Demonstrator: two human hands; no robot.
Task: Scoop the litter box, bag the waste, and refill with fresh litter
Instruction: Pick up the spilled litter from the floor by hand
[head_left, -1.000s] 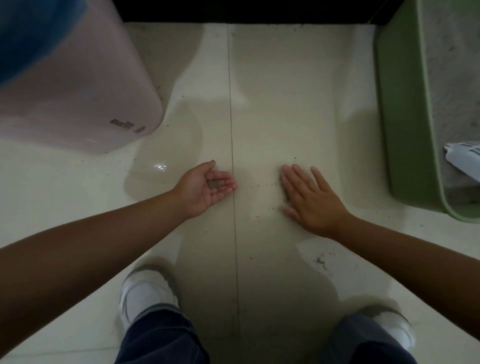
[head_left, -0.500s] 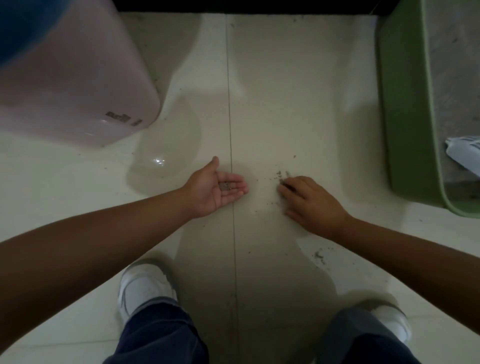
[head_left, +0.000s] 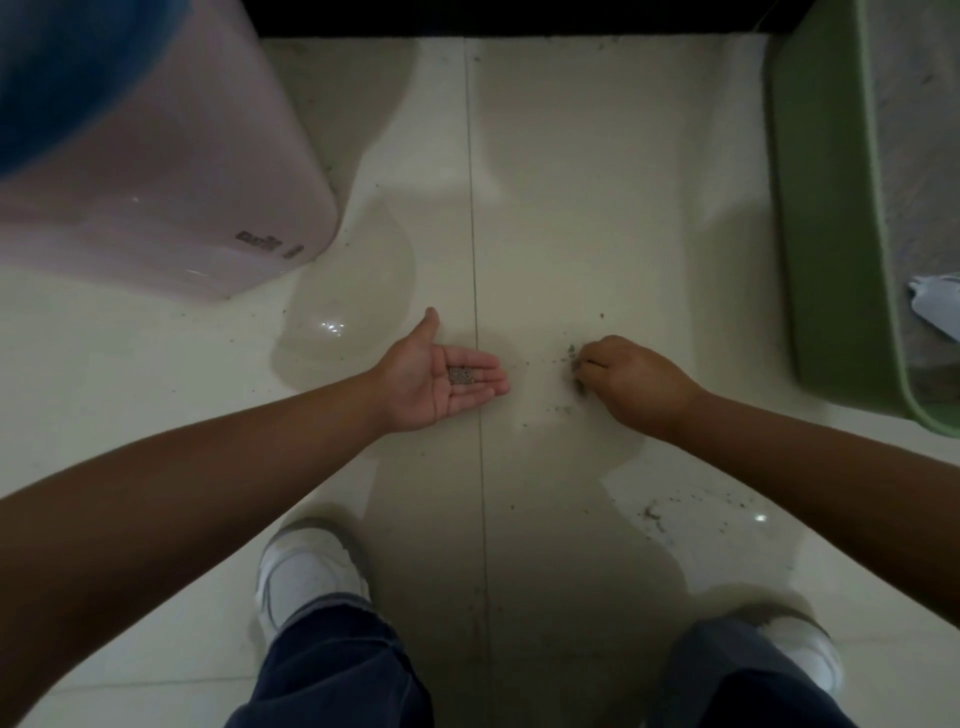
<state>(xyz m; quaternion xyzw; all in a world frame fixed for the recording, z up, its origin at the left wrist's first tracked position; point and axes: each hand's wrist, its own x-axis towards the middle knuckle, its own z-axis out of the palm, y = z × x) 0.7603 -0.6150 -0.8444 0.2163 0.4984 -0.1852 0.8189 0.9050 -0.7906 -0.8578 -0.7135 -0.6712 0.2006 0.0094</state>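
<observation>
Cupping small grey litter granules (head_left: 460, 374) in flat, palm-up left hand (head_left: 436, 382); pinching spilled grains with curled right hand (head_left: 631, 382) on cream tiled floor (head_left: 597, 208) beside green plastic litter box (head_left: 826, 234).

I can find only 1 marking here: a short dark print on the lower side of the pink bin (head_left: 171, 171), close to its rounded corner above the floor. It looks like a brief word or logo followed by a separate small mark, but from my view it sits tilted and smeared, and I cannot make out a single letter or digit. I can read nothing on the green litter box (head_left: 826, 218) or the white scoop (head_left: 937, 306) lying in it.
</observation>
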